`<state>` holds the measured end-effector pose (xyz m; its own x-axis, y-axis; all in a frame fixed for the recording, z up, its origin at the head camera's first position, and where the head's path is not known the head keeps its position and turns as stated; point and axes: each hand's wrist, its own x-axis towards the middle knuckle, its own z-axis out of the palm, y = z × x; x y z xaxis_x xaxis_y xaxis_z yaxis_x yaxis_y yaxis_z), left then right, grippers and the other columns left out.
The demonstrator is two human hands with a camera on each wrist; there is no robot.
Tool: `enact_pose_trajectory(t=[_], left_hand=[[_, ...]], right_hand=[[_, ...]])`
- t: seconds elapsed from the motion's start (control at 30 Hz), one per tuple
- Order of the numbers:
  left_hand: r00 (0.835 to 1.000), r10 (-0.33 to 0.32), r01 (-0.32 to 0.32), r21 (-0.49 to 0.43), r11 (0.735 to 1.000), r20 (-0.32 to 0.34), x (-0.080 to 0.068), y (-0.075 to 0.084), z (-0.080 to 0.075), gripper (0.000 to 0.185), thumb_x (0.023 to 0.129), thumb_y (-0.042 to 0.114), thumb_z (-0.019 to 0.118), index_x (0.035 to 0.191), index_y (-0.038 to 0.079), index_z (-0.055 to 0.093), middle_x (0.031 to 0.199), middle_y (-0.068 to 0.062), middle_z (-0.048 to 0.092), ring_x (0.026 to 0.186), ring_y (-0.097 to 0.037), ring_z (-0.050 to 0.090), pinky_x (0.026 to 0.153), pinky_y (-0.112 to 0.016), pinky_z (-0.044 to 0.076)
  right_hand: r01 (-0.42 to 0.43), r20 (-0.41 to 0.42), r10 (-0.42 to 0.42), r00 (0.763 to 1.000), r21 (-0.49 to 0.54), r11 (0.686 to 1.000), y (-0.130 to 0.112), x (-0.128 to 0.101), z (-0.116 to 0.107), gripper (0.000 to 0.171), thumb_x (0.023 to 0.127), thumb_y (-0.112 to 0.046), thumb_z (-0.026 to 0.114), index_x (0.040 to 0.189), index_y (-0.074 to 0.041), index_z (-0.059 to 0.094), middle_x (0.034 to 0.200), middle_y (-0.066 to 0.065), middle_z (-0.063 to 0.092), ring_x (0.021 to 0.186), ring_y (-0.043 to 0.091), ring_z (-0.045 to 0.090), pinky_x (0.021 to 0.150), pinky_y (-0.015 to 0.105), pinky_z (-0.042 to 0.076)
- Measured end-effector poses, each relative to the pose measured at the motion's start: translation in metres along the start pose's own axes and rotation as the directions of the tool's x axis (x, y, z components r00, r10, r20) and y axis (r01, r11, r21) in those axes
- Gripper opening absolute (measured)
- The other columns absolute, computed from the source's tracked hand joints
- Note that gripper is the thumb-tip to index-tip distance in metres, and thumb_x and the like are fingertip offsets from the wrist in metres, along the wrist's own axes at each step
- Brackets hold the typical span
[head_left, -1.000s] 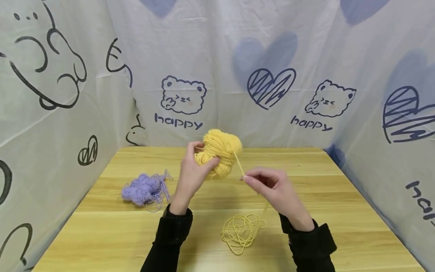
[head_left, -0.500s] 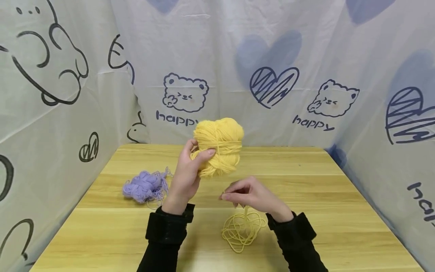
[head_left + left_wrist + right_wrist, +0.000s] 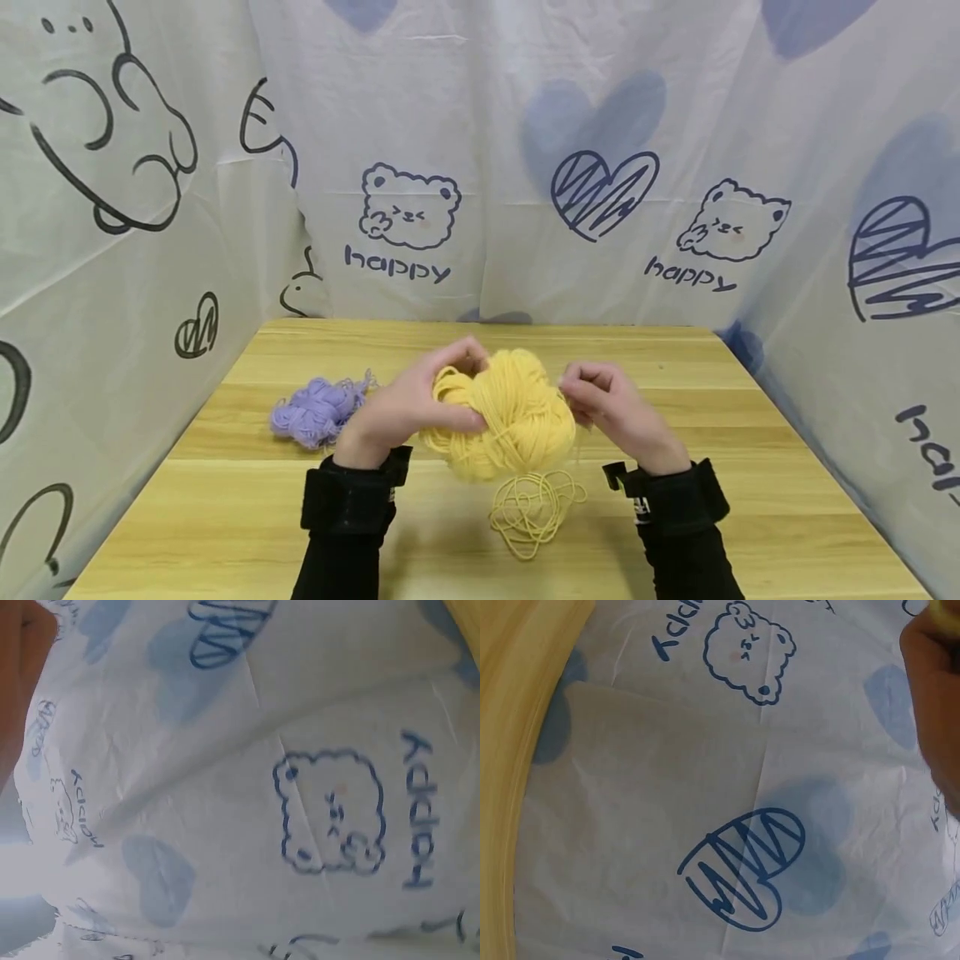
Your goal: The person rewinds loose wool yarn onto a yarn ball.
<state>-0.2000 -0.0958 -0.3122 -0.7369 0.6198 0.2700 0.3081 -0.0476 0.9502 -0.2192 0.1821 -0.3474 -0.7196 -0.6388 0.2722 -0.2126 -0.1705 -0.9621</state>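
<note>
My left hand grips a ball of yellow yarn from its left side, thumb across the near face and fingers behind, raised over the table. At the ball's right edge, my right hand has thumb and fingertips pinched together on the yarn strand, most of which is hidden there. A loose coil of yellow yarn lies on the table below the ball. In the left wrist view only part of a hand shows at the upper left; the right wrist view catches my hand at its right edge.
To the left on the wooden table lies a bundle of purple yarn with stray ends. White cloth printed with hearts and bears hangs behind the table and along both sides.
The left hand has lowered the yellow ball and turned it over, shifting slightly right. The right hand dropped leftward below the ball, then rose back to its right edge.
</note>
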Motion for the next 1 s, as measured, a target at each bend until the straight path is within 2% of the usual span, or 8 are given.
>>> enact_pose_trajectory(t=[0.1,0.27,0.37,0.5,0.63,0.8,0.9,1.0], left_hand=[[0.998,-0.015,0.027,0.193,0.981,-0.062,0.002,-0.005,0.001,0.04,0.069,0.014,0.076,0.103,0.015,0.056,0.105,-0.009,0.055,0.101,-0.025,0.052,0.088,-0.042,0.049],[0.976,-0.061,0.126,0.313,0.942,-0.209,0.009,-0.014,0.006,0.04,0.07,0.014,0.077,0.102,0.017,0.053,0.107,-0.008,0.056,0.099,-0.023,0.054,0.082,-0.036,0.053],[0.94,-0.079,0.191,0.321,0.928,-0.332,0.014,-0.015,0.009,0.041,0.072,0.016,0.078,0.1,0.016,0.049,0.107,-0.008,0.056,0.094,-0.023,0.056,0.072,-0.032,0.057],[0.877,-0.046,0.206,0.287,0.936,-0.478,0.018,-0.013,0.012,0.042,0.074,0.02,0.08,0.1,0.014,0.047,0.105,-0.006,0.055,0.095,-0.021,0.056,0.076,-0.032,0.055],[0.825,0.002,0.153,0.226,0.962,-0.566,0.019,-0.013,0.012,0.043,0.076,0.021,0.079,0.103,0.012,0.046,0.103,-0.006,0.053,0.096,-0.019,0.053,0.08,-0.032,0.052],[0.786,0.053,0.028,0.121,0.992,-0.616,0.021,-0.016,0.013,0.04,0.079,0.016,0.076,0.102,0.009,0.045,0.101,-0.006,0.048,0.094,-0.02,0.048,0.074,-0.029,0.05],[0.781,0.058,-0.043,0.039,0.998,-0.621,0.021,-0.014,0.014,0.036,0.081,0.014,0.074,0.103,0.009,0.046,0.103,-0.006,0.048,0.096,-0.019,0.048,0.073,-0.027,0.051],[0.796,0.04,-0.108,-0.077,0.991,-0.604,0.021,-0.011,0.015,0.034,0.083,0.012,0.07,0.106,0.01,0.045,0.107,-0.006,0.048,0.097,-0.018,0.051,0.074,-0.027,0.054]], right_hand=[[0.027,-0.038,-0.025,0.999,0.064,0.998,-0.006,-0.001,0.002,0.023,0.103,-0.008,0.038,0.086,-0.012,0.054,0.062,0.0,0.033,0.053,0.014,0.031,0.056,0.03,0.026],[0.124,-0.03,-0.121,0.992,0.123,0.985,-0.012,-0.003,0.009,0.03,0.103,-0.002,0.034,0.104,-0.01,0.062,0.062,0.0,0.039,0.05,0.015,0.03,0.05,0.034,0.022],[0.129,-0.059,-0.124,0.99,0.084,0.988,-0.014,-0.003,0.015,0.029,0.102,-0.001,0.038,0.107,-0.011,0.065,0.063,-0.003,0.047,0.049,0.014,0.032,0.043,0.035,0.02],[0.107,-0.067,-0.109,0.992,-0.032,0.994,-0.016,-0.002,0.024,0.025,0.1,-0.002,0.044,0.105,-0.011,0.067,0.066,-0.004,0.053,0.05,0.011,0.036,0.037,0.032,0.023],[0.055,-0.026,-0.06,0.998,-0.151,0.987,-0.013,0.002,0.034,0.018,0.099,-0.005,0.049,0.104,-0.003,0.067,0.065,-0.004,0.053,0.049,0.01,0.039,0.037,0.026,0.034],[-0.023,0.025,0.029,0.999,-0.227,0.974,-0.006,0.008,0.042,0.02,0.098,-0.012,0.054,0.103,0.002,0.068,0.066,0.001,0.053,0.051,0.011,0.043,0.042,0.024,0.042],[-0.059,0.031,0.069,0.997,-0.26,0.964,-0.001,0.012,0.044,0.022,0.098,-0.017,0.055,0.103,-0.001,0.07,0.066,0.004,0.054,0.052,0.011,0.044,0.044,0.025,0.041],[-0.075,0.032,0.088,0.996,-0.281,0.957,0.004,0.015,0.042,0.024,0.098,-0.019,0.055,0.103,-0.001,0.07,0.066,0.007,0.053,0.051,0.012,0.044,0.044,0.026,0.04]])
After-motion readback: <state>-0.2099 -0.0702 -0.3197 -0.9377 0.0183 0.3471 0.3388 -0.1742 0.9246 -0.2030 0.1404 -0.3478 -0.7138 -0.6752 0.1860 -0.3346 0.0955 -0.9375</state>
